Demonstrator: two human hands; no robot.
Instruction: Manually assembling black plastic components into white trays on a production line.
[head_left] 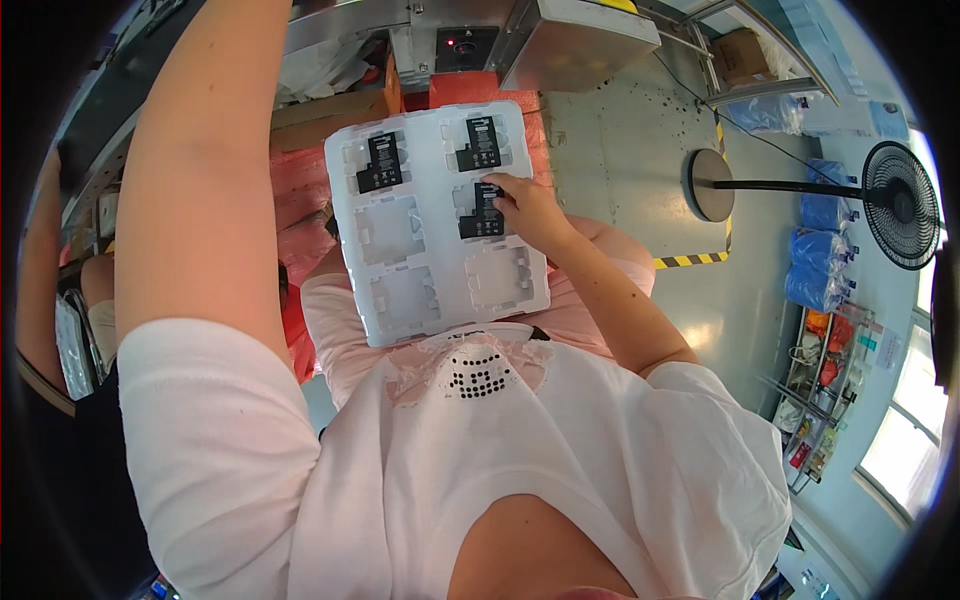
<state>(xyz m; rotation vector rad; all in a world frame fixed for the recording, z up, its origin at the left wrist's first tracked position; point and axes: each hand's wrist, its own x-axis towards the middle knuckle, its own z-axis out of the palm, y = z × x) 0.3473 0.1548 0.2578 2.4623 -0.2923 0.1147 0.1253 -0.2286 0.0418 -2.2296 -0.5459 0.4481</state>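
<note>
A white plastic tray [435, 290] with several moulded pockets lies across my lap. Black flat battery packs, stepped in outline with pale print, sit in its two far pockets: one battery [380, 162] on the left and another battery [479, 143] on the right. In the right-hand middle pocket is a third battery [481, 222]. My right hand [527, 210] is over that one, thumb and fingers closed at its right edge. The other pockets hold nothing. My left arm [200, 190] reaches forward past the upper edge, so the left hand is out of sight.
Beyond the tray stand a metal machine frame [580, 45] and a cardboard box [330, 120] on red wrapping. To the right are a black pedestal fan [900, 205], yellow-black floor tape [690, 260] and a loaded shelf rack [820, 380]. Another person's arm [38, 270] shows at far left.
</note>
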